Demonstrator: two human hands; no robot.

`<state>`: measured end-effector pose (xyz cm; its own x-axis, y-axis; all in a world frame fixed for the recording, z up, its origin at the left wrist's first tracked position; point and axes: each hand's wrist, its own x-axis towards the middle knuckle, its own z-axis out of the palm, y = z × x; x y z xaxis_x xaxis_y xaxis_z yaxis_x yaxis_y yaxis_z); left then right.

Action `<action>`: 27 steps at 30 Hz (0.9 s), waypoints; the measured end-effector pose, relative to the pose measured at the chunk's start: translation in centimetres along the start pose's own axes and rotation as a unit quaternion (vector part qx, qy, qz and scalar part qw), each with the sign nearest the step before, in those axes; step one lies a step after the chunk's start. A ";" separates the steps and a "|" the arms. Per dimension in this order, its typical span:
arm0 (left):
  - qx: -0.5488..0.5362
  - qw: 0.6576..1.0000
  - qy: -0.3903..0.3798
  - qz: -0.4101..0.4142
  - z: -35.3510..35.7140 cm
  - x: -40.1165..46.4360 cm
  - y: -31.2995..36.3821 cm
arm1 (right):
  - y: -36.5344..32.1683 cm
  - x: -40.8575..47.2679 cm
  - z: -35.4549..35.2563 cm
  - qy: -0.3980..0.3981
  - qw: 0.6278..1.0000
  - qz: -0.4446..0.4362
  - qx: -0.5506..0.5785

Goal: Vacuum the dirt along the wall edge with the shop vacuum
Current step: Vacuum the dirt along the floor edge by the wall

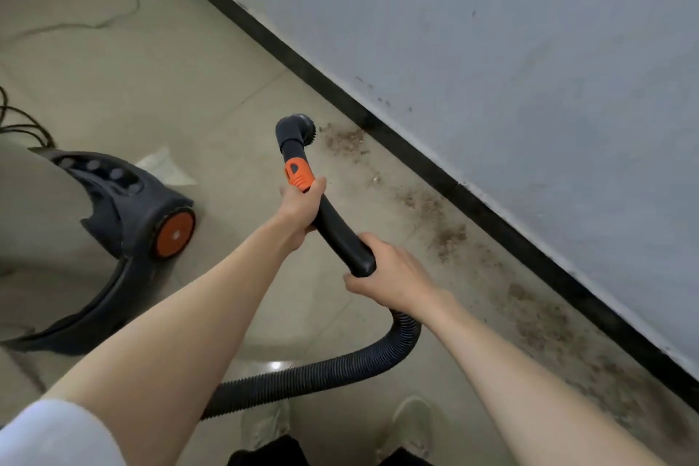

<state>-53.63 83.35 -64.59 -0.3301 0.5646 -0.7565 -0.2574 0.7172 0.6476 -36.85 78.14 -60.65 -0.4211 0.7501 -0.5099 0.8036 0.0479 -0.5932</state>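
Along the foot of the pale grey wall (529, 49) runs a black skirting board (416, 163), and against it a trail of brown dirt (446, 231) lies scattered on the beige tiled floor (212, 79); the dirt stretches from beside the brush toward the lower right edge of the view. The left hand (300, 208) grips the black wand (340, 238) just below its orange collar (299, 174); the right hand (393, 278) is curled round the wand's rear end, where the ribbed hose (340, 363) begins; the two hands sit near each other on the wand, not touching. The round brush (302, 129) at the tip sits just beside the near end of the dirt trail, close to the skirting board. Left of the arms stands the vacuum (125, 223), dark with an orange wheel; black cable (22, 125) lies beyond it at the left edge. The hose loops across the floor in front of two pale shoes (412, 424).
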 end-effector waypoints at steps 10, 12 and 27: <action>-0.109 0.994 -0.015 0.029 2.1 15.6 -5.7 | 8.0 14.0 7.5 0.032 0.999 -0.025 -0.023; -0.120 0.992 -0.002 0.038 2.0 17.9 -6.4 | 8.5 16.2 8.3 0.029 0.998 -0.032 -0.034; -0.018 0.998 -0.006 0.059 4.9 23.8 -5.2 | 9.8 21.2 8.2 0.076 0.993 -0.014 -0.088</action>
<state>-55.68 95.07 -86.44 -0.3493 0.6489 -0.6760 -0.2496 0.6310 0.7346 -41.34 89.16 -82.40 -0.3862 0.8376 -0.3863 0.8593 0.1745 -0.4807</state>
